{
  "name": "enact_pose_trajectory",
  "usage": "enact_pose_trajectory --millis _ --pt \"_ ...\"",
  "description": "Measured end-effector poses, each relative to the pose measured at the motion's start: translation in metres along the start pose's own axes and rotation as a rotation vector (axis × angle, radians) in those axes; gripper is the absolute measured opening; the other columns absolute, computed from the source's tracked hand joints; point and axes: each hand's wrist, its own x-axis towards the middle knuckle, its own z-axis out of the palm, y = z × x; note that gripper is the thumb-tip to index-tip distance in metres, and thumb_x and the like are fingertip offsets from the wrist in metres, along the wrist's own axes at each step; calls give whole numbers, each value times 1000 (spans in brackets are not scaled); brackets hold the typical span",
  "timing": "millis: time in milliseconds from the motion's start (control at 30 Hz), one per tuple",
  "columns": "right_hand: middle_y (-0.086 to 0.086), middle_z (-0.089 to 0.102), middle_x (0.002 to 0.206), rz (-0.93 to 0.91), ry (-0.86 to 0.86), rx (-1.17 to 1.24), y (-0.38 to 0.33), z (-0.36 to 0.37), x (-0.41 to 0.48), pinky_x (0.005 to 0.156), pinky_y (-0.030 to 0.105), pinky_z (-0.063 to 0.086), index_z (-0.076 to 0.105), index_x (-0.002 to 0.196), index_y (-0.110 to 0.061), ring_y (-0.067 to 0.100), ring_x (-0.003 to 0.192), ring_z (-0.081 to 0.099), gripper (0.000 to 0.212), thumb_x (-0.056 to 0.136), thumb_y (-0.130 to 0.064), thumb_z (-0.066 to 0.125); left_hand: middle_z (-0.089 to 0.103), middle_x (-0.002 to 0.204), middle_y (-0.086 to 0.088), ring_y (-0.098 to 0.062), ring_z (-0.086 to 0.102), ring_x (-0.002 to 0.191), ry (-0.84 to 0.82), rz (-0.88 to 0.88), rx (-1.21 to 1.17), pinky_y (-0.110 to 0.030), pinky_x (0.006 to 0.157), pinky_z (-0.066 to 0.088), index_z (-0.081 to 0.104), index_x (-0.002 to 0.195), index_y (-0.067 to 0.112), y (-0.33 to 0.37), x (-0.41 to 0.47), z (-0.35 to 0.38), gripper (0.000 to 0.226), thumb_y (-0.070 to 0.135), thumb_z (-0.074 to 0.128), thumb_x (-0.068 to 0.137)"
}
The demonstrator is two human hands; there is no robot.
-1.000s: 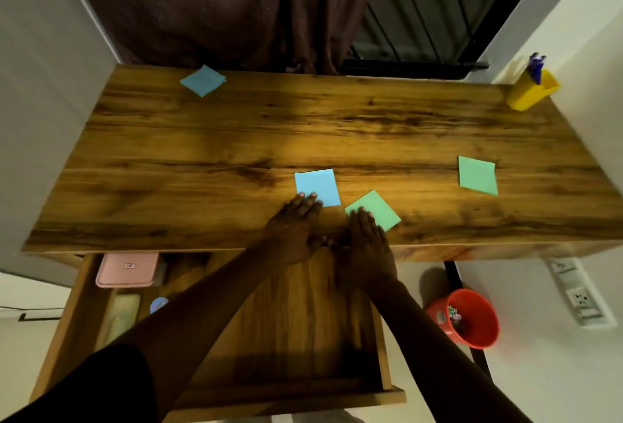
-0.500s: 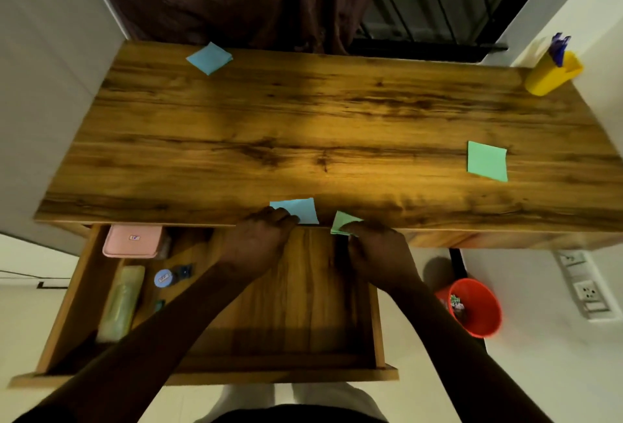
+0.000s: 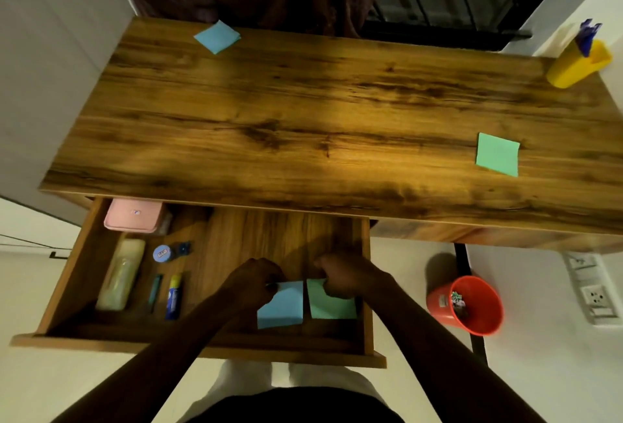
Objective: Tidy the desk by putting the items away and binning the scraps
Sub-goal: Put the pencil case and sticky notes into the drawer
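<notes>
In the open drawer (image 3: 60, 291), a blue note (image 3: 281, 304) is pinched by the left hand (image 3: 253, 282) and a green note (image 3: 332, 303) by the right hand (image 3: 347, 274).

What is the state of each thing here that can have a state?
drawer: pulled open
left hand: closed on blue note, over the drawer
right hand: closed on green note, over the drawer
yellow cup: tilted, holds pens
red bin: open, scraps inside
</notes>
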Motion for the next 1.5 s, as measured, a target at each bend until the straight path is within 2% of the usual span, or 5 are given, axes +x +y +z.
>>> enact_pose_trajectory --millis 400,500,900,1267,1500 --pt "15 73 105 -122 286 -352 14 52 7 98 45 52 73 105 -4 34 103 70 23 82 -5 77 51 135 5 -19 50 122 24 -86 205 -37 92 51 55 132 28 20 6 38 51 40 74 86" --pt "15 60 136 -34 93 -433 7 49 12 114 45 37 58 133 -4 34 130 53 31 103 -9 53 52 135 4 -19 51 121 16 -87 234 -37 92 52 54 132 27 19 7 38 53 43 72 86" --pt "9 61 138 124 78 -342 -8 50 10 106 47 49 57 138 -16 34 127 59 36 102 -21 58 52 135 2 -20 51 123 0 4 186 -35 95 50 56 132 22 13 12 33 54 41 73 85" --pt "-2 75 91 254 825 170 13 -35 -56 72 38 60 70 94 -25 22 83 73 25 87 -44 55 66 112 4 -17 64 105 180 235 69 -28 85 49 67 116 21 105 39 -45 24 32 62 95" --pt "3 73 101 211 1075 212 84 -84 -87 71 38 58 66 107 -25 28 90 71 22 89 -33 56 67 92 13 -11 63 87 277 297 35 -30 78 49 64 95 36 189 95 -71 34 57 40 84"
